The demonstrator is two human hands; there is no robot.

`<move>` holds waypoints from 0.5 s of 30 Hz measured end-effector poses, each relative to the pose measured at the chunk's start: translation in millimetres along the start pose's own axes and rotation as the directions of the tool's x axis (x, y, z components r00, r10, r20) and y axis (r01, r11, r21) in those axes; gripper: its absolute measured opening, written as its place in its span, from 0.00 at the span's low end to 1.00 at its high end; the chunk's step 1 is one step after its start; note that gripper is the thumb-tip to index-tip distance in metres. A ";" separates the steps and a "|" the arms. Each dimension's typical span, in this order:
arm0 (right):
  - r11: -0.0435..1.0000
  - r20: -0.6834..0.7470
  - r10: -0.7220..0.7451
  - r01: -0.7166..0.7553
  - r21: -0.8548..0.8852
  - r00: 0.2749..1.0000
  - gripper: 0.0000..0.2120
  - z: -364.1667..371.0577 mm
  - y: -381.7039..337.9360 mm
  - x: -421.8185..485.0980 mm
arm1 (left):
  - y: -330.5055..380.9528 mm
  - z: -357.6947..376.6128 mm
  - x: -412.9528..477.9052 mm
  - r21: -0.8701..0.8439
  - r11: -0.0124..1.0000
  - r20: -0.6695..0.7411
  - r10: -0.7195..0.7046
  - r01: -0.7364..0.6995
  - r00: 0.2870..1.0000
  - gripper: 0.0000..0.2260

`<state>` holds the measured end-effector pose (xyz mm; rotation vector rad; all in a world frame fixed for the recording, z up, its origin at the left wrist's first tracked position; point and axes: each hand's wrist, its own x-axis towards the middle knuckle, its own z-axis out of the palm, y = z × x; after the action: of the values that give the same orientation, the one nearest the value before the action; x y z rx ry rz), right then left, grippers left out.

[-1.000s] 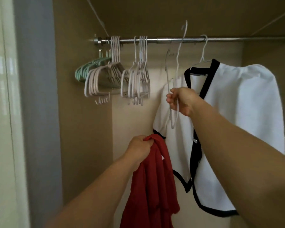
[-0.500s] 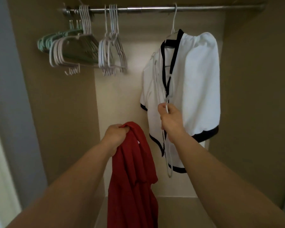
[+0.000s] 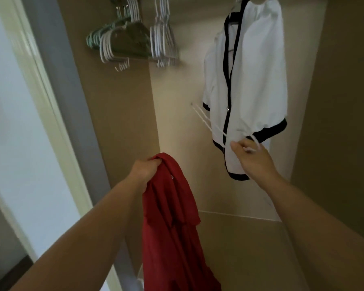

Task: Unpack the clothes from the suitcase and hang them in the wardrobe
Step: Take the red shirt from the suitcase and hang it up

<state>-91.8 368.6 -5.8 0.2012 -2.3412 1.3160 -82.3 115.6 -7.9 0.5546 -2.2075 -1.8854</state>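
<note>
My left hand [image 3: 144,171] grips the top of a red garment [image 3: 170,223], which hangs down in folds below my fist. In front of the wardrobe's back wall, my right hand [image 3: 253,158] holds a thin white hanger [image 3: 208,122] that slants up to the left. Behind it a white top with black trim [image 3: 252,80] hangs at the upper right; the rail is out of frame. The suitcase is not in view.
Two bunches of bare hangers, white [image 3: 163,38] and green [image 3: 105,32], hang at the upper left of the wardrobe. Brown side walls [image 3: 118,106] close it in on both sides. A pale door frame [image 3: 48,106] stands at the left. The wardrobe floor [image 3: 246,248] lies below.
My right hand has taken a white hanger off the rail and brought it down to hem level of the white top. The view has tipped downward. My left hand keeps holding the red garment.
</note>
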 end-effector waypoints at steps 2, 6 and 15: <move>0.991 0.078 0.026 -0.036 0.127 0.997 0.14 -7.4 -1.3 -6.3 | -8.5 -14.9 1.1 0.117 0.993 -0.060 0.018 -0.011 0.998 0.13; 0.925 0.491 0.101 -0.263 0.273 0.865 0.13 -14.3 2.4 -15.6 | -23.7 -51.6 0.9 0.513 0.856 -0.146 0.156 -0.060 0.977 0.15; 0.902 0.656 0.212 -0.403 0.153 0.724 0.13 14.6 -27.5 -23.3 | -36.0 -107.5 6.1 0.427 0.895 0.025 0.134 -0.131 0.991 0.11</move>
<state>-66.3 339.5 -1.5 0.4049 -2.8031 2.0183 -41.7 11.0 -24.8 0.4544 -2.5963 -1.3293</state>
